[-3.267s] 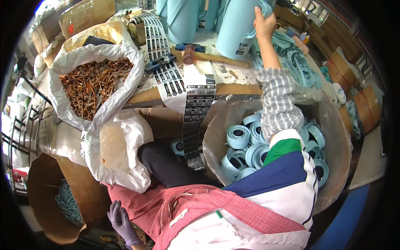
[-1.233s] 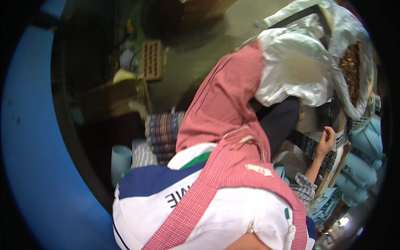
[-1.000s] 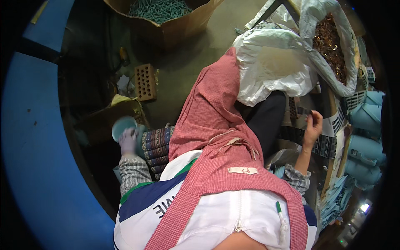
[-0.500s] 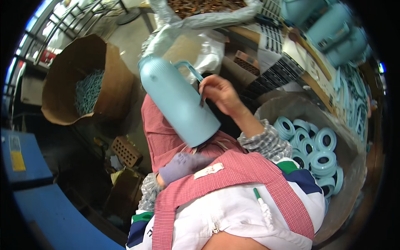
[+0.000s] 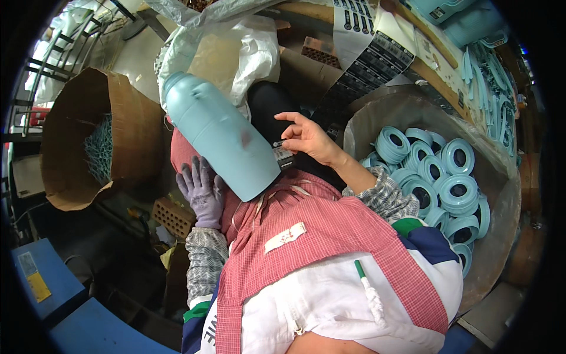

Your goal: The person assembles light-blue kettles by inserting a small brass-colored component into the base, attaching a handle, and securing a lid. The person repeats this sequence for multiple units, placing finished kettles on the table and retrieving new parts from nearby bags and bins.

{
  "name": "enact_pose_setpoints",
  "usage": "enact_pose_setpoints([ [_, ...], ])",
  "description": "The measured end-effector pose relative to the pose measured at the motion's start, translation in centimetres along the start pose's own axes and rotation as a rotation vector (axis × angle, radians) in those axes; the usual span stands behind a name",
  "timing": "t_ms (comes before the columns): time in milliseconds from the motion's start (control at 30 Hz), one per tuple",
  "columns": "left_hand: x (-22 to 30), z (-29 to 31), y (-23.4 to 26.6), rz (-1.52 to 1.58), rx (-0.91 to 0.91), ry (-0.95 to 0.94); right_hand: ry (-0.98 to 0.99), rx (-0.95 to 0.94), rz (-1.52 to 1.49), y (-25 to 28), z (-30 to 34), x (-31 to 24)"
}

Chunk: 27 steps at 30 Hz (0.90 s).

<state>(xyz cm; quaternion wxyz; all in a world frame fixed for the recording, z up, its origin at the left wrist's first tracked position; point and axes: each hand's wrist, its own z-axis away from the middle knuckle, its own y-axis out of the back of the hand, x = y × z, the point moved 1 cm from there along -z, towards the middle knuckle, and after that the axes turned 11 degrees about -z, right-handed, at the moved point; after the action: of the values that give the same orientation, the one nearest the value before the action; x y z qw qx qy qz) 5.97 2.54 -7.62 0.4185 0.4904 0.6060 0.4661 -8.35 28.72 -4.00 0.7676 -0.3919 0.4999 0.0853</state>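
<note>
Lined bin (image 5: 500, 242): right of the lap; heap of light-blue rings (image 5: 458, 190) inside
Cardboard drum (image 5: 134, 121): left side, open top; thin blue-green sticks (image 5: 100, 150) within
Bench (image 5: 434, 54): upper right, wooden front edge; light-blue strips (image 5: 490, 109) piled toward its right end
Apron (image 5: 295, 213): red check, spread over the lap, carries the flask
Flask (image 5: 218, 135): light blue, lying slanted on the lap, narrower end past apron's far left edge, wide base toward the waist
Label strip (image 5: 377, 66): black and white, hanging over bench's front edge
Left hand (image 5: 203, 192): purple glove, fingers spread, gripping nothing, beside flask's left side; contact can't be told
Right hand (image 5: 309, 141): bare, other fingers loosely bent, near flask's base
Small dark label (image 5: 278, 143): pinched at right thumb tip, over flask's right side
</note>
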Motion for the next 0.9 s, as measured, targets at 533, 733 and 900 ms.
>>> enact_pose_setpoints([
  [533, 2.4, -1.7, 2.1, 0.358, 0.19, -0.168, 0.002, -0.097, 0.682, -5.9, -1.9, -0.5],
  [733, 2.4, -1.3, 1.6, 0.361, 0.199, -0.155, 0.025, -0.066, 0.777, -6.6, -2.1, -0.1],
  [900, 2.6, -1.1, 1.5, 0.345, 0.157, -0.118, 0.304, 0.006, 1.279, -6.6, -1.9, 0.8],
])
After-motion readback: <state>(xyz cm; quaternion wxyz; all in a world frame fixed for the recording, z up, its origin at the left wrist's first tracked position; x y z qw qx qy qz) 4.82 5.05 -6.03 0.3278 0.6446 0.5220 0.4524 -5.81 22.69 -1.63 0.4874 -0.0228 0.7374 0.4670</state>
